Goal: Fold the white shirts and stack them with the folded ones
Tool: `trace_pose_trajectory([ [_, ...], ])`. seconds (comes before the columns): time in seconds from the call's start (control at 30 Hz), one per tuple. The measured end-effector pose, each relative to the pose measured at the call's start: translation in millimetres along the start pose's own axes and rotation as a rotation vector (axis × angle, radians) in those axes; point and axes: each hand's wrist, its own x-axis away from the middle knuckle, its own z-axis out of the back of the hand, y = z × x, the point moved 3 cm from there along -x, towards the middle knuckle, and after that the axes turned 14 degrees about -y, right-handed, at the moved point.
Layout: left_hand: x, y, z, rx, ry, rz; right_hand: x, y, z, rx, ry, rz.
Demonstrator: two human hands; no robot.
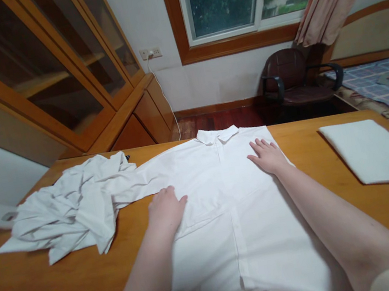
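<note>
Shirt [247, 186] was lying front side up on the table [302, 146], between the crumpled pile [72, 202] and the neat white bundle [379, 150]. Its body was already spread, but not yet folded in half; one sleeve [150, 173] reached the pile. Right hand [267, 155] lay with fingers spread, holding nothing; left hand [166, 208], thumb apart, seemed also without grip.

Right hand [268, 156]: bare table [312, 160] to its right, passable up to the folded white cloth [379, 150], a low block. Left hand [166, 209]: table strip on its left, then the crumpled white pile [65, 203] blocks; shirt sleeve [147, 176] runs across to the pile, just ahead-left of that hand. Between hands: flat shirt [213, 187], low, free passage above.
</note>
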Motion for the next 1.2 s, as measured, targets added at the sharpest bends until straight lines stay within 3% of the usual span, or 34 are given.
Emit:
trace_pose_trajectory([
  [0.13, 1.1, 69.6, -19.3, -0.012, -0.117, -0.583, 0.3, 0.4, -1.0, 0.003, 0.012, 0.009],
  [0.2, -4.9, 87.2, -35.4, -0.035, -0.151, -0.714, 1.5, 1.0, -1.8, 0.003, 0.022, 0.012],
  [0.3, -16.8, 93.1, -54.0, -0.062, -0.070, -0.727, 3.2, 3.0, -1.6, 0.000, 0.039, 0.017],
  [0.43, -22.7, 90.0, -64.0, -0.083, 0.006, -0.733, 3.7, 0.0, 4.4, -0.007, 0.045, 0.014],
  [0.57, -22.4, 89.6, -64.7, -0.094, 0.039, -0.740, 15.7, -34.6, 12.4, -0.070, 0.067, -0.040],
  [0.6, -22.6, 89.6, -65.1, -0.096, 0.046, -0.741, 21.6, -51.1, 12.2, -0.113, 0.055, 0.024],
  [0.7, -23.6, 89.7, -67.2, -0.105, 0.063, -0.745, 42.3, -107.7, 4.5, -0.221, -0.076, 0.465],
  [0.8, -23.7, 89.9, -68.0, -0.098, 0.058, -0.744, 47.6, -129.0, -4.1, -0.158, -0.105, 0.509],
  [0.87, -23.6, 89.8, -66.6, -0.081, 0.032, -0.738, 37.9, -118.3, -5.6, -0.104, -0.094, 0.389],
  [1.0, -26.6, 83.3, -60.1, -0.040, -0.030, -0.704, 9.1, -63.1, -0.2, -0.040, -0.070, 0.107],
  [1.1, -32.5, 67.0, -55.3, -0.012, -0.045, -0.597, -1.2, -21.6, 2.8, -0.039, -0.047, -0.071],
  [1.2, -35.2, 43.3, -53.1, 0.001, -0.022, -0.491, -0.8, 0.0, 1.4, -0.043, -0.016, -0.130],
])
